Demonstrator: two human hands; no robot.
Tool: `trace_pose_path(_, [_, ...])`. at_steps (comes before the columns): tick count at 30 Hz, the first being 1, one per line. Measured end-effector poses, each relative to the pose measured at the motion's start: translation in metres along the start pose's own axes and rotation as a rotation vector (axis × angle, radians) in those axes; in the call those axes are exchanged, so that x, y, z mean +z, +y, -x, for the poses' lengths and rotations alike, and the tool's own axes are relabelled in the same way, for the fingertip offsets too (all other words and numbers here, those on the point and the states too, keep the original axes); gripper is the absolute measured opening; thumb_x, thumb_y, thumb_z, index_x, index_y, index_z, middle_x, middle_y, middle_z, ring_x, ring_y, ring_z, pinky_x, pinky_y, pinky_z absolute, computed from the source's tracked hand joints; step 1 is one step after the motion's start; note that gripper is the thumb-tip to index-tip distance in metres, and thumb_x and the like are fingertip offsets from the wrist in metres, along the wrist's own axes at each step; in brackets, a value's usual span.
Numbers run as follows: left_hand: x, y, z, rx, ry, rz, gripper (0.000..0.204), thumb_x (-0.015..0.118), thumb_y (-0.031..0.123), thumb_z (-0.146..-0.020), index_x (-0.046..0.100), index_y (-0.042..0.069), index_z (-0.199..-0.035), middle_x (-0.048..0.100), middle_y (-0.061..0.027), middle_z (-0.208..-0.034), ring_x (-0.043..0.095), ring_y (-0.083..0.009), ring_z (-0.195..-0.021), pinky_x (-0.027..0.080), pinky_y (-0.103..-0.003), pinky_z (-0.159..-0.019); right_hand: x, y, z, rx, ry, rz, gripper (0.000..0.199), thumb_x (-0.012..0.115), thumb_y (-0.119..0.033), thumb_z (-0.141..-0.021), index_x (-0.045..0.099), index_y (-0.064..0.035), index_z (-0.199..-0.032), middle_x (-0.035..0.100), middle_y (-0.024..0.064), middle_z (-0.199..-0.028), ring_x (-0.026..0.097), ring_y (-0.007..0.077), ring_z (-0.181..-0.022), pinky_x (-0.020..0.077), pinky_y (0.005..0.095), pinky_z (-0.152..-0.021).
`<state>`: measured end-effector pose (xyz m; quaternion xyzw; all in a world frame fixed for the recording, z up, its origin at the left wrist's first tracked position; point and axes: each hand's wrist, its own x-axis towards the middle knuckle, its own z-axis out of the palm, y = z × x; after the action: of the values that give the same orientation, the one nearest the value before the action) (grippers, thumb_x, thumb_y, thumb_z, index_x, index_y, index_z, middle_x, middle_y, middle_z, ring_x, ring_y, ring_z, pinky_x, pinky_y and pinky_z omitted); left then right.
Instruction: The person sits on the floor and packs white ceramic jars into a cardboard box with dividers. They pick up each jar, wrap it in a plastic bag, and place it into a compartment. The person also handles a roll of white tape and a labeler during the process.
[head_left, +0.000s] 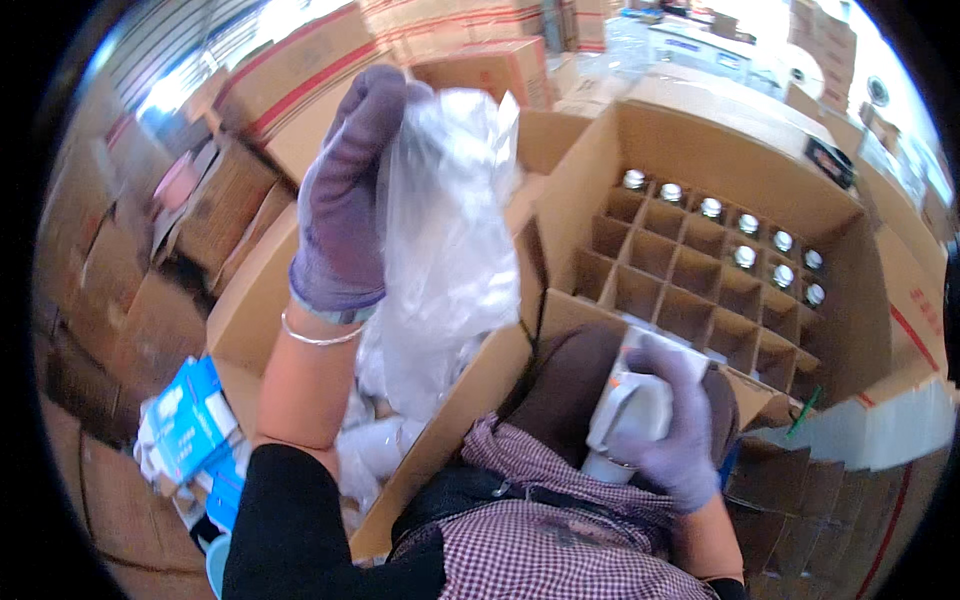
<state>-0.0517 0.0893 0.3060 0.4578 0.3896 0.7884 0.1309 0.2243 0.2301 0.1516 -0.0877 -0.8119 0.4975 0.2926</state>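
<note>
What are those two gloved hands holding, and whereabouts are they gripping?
The left hand pinches a clear plastic bag at its top edge; the right hand wraps around a white bottle's body.

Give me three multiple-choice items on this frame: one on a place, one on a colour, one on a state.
1. Where do the capped bottles stand?
A. In the divided box's far cells
B. On the floor
C. In the left hand

2. What colour are the gloves?
A. Yellow
B. Purple
C. Black

3. How is the plastic bag held?
A. Flat on a table
B. Sealed in a box
C. Raised by the left hand

A: the caps show in the divided box's far cells.
B: both gloved hands look purple.
C: the left hand lifts it, while the right hand grips a white bottle.
</note>
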Motion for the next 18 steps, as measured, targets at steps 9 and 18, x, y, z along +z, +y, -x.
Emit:
trace_pose_path(9, [0.1, -0.144, -0.108, -0.391, -0.111, 0.795, 0.034, 0.054, 0.035, -0.103, 0.069, 0.005, -0.107, 0.074, -0.0104, -0.103, 0.07, -0.0273, -0.098, 0.054, -0.041, -0.096, 0.042, 0.025, -0.055, -0.411, 0.547, 0.356, 0.058, 0.08, -0.024, -0.077, 0.055, -0.0124, -0.129, 0.049, 0.0225, -0.136, 0.053, 0.0427, -0.122, 0.0431, 0.0552, -0.106])
trace_pose_path(18, [0.101, -0.161, 0.024, 0.179, -0.225, -0.701, 0.079, 0.069, 0.046, -0.09, 0.039, 0.003, -0.15, 0.047, -0.0139, -0.141, 0.049, -0.0268, -0.13, 0.039, -0.042, -0.111, -0.058, 0.086, -0.121, -0.107, 0.733, -0.308, 0.034, 0.07, -0.015, -0.09, 0.062, -0.0031, -0.121, 0.069, 0.0096, -0.107, 0.066, 0.0174, -0.098, 0.0559, 0.0354, -0.085])
